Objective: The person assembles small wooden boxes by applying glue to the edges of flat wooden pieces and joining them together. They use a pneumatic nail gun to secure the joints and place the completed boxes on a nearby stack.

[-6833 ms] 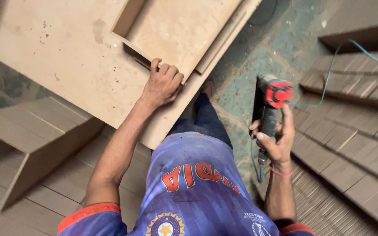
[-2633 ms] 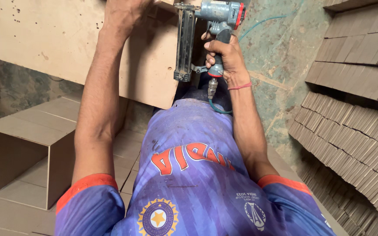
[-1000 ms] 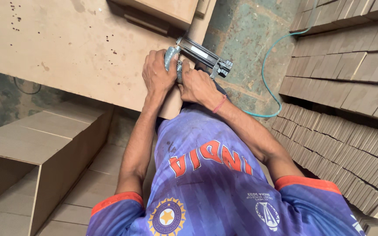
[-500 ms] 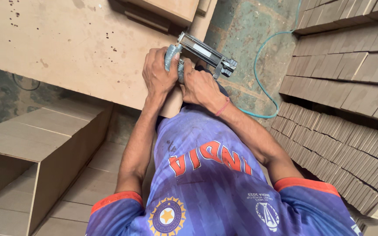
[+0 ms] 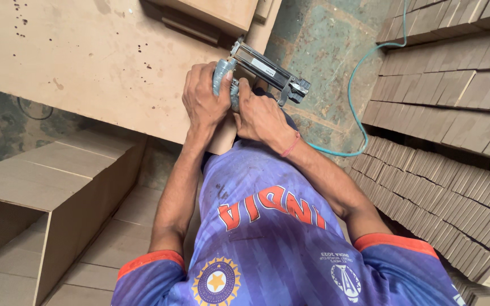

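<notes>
Both hands hold a pneumatic nail gun (image 5: 265, 72) at the near edge of a large tan board (image 5: 86, 62). My left hand (image 5: 204, 99) wraps the gun's grey handle. My right hand (image 5: 259, 116) grips it from the other side, below the long metal magazine. A teal air hose (image 5: 364, 96) runs from the gun off to the upper right. A smaller board box (image 5: 211, 14) lies on the big board just beyond the gun.
An open board box (image 5: 46, 192) stands at the lower left on flat boards. Stacks of cut board pieces (image 5: 455, 113) fill the right side. Bare greenish floor (image 5: 324, 39) shows above the gun.
Over the last second the hands and nail gun stay at the board edge, barely shifting. Earlier, my left hand pressed on the board while my right hand held the gun alone.
</notes>
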